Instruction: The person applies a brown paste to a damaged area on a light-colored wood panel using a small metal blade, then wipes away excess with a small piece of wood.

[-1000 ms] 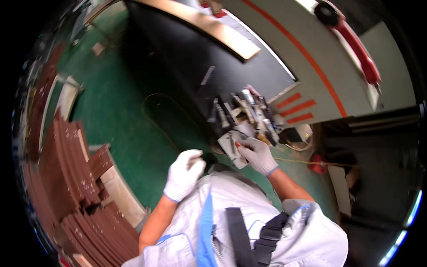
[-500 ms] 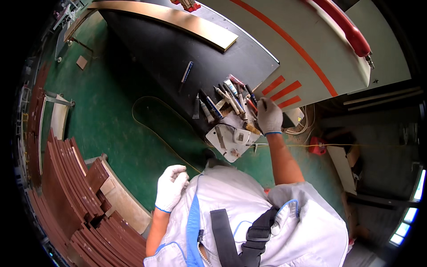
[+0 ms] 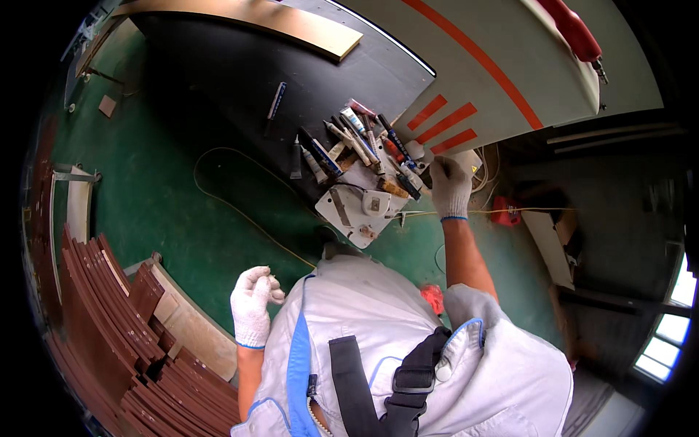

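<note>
Left fingers (image 3: 252, 277) loosely curled

Cannot see inside the curled fingers of the left hand (image 3: 251, 309). Cannot verify the grip of the right hand (image 3: 450, 188): fingertips folded out of view. Found pale box (image 3: 476, 162) just behind right hand, partly covered by it. Unable to count markers and tubes (image 3: 353, 147) left of right hand: overlapping, print too small to read. Noted red-handled tool (image 3: 575, 33), ahead and right of right hand, and wooden board (image 3: 291, 22), ahead and left of it, both cut by upper edge. Noted brown panels (image 3: 109, 313), left of left hand, running past lower edge.
</note>
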The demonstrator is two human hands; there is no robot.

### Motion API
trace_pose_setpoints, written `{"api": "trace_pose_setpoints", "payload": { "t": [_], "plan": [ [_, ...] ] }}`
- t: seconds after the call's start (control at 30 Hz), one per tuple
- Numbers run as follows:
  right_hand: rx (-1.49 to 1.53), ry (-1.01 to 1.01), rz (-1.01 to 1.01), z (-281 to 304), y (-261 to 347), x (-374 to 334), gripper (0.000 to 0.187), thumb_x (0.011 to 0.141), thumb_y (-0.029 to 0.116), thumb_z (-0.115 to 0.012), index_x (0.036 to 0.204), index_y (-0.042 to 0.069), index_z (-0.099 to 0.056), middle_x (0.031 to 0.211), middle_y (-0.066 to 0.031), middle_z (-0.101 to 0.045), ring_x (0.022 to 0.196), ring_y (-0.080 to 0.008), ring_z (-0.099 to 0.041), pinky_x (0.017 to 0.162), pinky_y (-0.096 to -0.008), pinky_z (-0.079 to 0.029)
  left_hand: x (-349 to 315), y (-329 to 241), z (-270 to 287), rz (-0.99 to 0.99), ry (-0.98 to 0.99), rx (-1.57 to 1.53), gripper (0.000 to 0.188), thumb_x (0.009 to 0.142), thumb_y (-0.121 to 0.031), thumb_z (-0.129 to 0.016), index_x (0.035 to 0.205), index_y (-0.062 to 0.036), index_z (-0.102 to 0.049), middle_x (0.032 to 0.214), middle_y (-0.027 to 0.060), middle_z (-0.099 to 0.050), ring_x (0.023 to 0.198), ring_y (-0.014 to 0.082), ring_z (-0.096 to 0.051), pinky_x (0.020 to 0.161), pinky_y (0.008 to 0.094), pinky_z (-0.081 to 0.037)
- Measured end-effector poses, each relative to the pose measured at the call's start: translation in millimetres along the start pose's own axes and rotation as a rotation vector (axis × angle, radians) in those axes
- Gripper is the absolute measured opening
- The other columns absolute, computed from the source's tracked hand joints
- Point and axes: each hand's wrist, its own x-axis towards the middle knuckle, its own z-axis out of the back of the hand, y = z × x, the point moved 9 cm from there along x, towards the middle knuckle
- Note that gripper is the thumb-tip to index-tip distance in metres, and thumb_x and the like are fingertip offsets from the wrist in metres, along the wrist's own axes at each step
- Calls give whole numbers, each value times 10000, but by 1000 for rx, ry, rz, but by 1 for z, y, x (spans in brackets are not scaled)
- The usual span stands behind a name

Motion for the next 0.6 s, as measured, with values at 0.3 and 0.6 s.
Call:
{"api": "trace_pose_setpoints", "payload": {
  "t": [0.3, 0.6],
  "plan": [
    [179, 464, -600, -62, -139, -50, 327, 1015, 327, -739, 944, 7, -735, 769, -75, -674, 615, -161, -595, 565, -343, -463, 7, -1, -10, 19, 53, 15, 250, 1100, -131, -622, 1283, 33, -665, 979, 103, -715, 773, 170, -700, 705, 311, -599],
    [681, 647, -396, -49, 81, -104, 155, 1002, 201, -763, 955, 59, -722, 801, 17, -647, 630, -43, -505, 545, -255, -371, -6, -20, -36, -65, 290, -63, 389, 1127, -230, -642, 1394, 52, -648, 1232, 170, -750, 1036, 220, -747, 942, 365, -610]
  ]
}}
